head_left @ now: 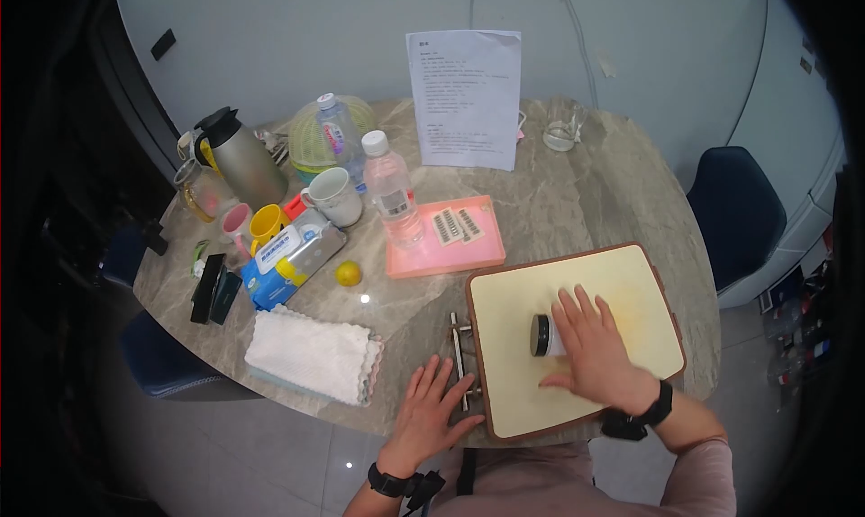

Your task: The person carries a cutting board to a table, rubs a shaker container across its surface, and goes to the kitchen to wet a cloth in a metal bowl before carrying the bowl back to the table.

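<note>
My right hand (pixel 590 348) lies over a small jar with a black lid (pixel 540 335), fingers stretched out and palm down. The jar is on its side on a cream board with a brown rim (pixel 505 292), its lid to the left and its body partly hidden under the hand. Flat on the table edge, just left of the board, rests my left hand (pixel 428 415), fingers spread and nothing in it. Beside its fingertips is the board's metal handle (pixel 458 359).
White folded cloths (pixel 311 350), an orange fruit (pixel 348 273), a wipes pack (pixel 279 263) and mugs stand left. A pink tray (pixel 441 260) and water bottle (pixel 389 188) are behind the board. A paper sheet (pixel 465 103) and a glass (pixel 560 130) stand at the back.
</note>
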Available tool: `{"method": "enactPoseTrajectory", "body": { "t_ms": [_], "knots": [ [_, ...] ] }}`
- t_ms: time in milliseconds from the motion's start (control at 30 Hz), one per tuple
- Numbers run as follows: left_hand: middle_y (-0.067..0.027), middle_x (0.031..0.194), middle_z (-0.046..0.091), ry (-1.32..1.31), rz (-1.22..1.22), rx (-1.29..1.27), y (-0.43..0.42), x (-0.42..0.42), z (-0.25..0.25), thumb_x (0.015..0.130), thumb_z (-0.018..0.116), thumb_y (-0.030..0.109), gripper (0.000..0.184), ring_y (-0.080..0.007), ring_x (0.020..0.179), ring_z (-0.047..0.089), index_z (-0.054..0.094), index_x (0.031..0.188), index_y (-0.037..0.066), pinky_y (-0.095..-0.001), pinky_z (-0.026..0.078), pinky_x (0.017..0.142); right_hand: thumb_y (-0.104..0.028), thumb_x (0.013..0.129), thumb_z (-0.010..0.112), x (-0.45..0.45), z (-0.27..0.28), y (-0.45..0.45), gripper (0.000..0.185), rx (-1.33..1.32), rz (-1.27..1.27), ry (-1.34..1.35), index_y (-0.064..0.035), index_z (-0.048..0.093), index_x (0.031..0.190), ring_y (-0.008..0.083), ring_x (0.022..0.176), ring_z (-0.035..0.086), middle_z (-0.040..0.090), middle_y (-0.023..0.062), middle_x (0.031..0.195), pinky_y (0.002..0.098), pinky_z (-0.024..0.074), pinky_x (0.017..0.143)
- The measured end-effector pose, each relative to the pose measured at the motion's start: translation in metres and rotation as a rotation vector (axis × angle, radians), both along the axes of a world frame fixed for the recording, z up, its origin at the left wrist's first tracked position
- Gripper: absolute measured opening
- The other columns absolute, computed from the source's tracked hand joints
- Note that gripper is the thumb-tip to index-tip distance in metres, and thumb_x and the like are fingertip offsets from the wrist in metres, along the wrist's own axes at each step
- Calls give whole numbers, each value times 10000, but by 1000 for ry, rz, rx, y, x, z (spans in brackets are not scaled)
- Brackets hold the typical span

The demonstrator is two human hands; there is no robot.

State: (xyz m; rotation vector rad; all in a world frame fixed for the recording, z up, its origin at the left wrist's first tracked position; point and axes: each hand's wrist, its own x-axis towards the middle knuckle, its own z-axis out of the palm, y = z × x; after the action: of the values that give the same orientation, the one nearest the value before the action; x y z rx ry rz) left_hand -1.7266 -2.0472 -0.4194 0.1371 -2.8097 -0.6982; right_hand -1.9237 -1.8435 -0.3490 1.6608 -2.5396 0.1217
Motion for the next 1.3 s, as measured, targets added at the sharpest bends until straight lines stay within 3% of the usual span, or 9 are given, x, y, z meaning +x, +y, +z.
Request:
{"method": "enactPoseTrajectory", "body": {
  "t_ms": [133,367,467,667,800,933,1067,1167,1300],
  "knots": [
    [-234,1428,442,8,1,0,0,0,-2,792,751,356,599,-413,1381,340,570,1315,130,-531,273,1120,-605,692,719,41,0,26,1034,79,49,-34,116,394,1358,492,1384,287,354,318,1447,604,216,1115],
    [-229,1421,452,11,7,12,0,0,0,793,753,338,577,-414,1375,350,581,1309,147,-530,280,1117,-459,718,755,42,-6,63,657,-138,217,-86,-102,608,1251,311,1208,515,556,113,1337,471,403,941],
    [-223,1421,455,13,12,19,0,0,1,797,752,324,567,-412,1372,355,582,1310,151,-530,284,1115,-347,749,758,15,10,44,630,-138,332,64,-68,578,1284,327,1136,555,572,127,1304,447,437,918],
    [-209,1414,466,38,9,14,-1,0,0,807,747,304,552,-405,1366,368,581,1313,159,-532,299,1105,-221,797,731,-32,-16,18,651,-322,57,-219,-46,491,1377,359,1134,571,580,155,1295,435,456,952],
    [-207,1411,468,44,6,19,-2,0,-3,808,745,308,555,-404,1363,371,579,1319,168,-535,302,1103,-89,899,588,-52,-12,15,524,-468,-215,-739,-35,451,1402,368,1237,521,556,198,1318,404,427,1033],
    [-205,1413,466,43,3,29,-3,1,-4,812,741,311,558,-406,1362,369,574,1326,173,-536,301,1102,-33,936,492,-70,-20,23,413,-609,-153,-565,-7,507,1348,302,1248,535,580,180,1310,354,399,1057],
    [-210,1412,464,31,-4,34,-4,0,-4,818,735,320,558,-410,1364,363,570,1330,171,-535,297,1102,-30,937,493,-76,-31,40,378,-649,-296,-769,24,535,1308,277,1198,568,588,176,1299,343,422,1022],
    [-219,1410,461,36,-7,40,-4,1,-4,823,730,333,557,-417,1360,362,569,1330,167,-536,293,1101,-85,900,600,-54,-33,42,396,-623,-259,-643,12,556,1282,296,1124,606,584,180,1297,359,468,966],
    [-224,1408,461,41,-10,50,-3,1,-5,831,724,349,555,-425,1355,364,568,1331,165,-537,293,1100,-192,823,724,-8,-4,29,464,-352,14,-80,-33,585,1236,308,1046,625,555,178,1324,391,526,844]
  ]
}}
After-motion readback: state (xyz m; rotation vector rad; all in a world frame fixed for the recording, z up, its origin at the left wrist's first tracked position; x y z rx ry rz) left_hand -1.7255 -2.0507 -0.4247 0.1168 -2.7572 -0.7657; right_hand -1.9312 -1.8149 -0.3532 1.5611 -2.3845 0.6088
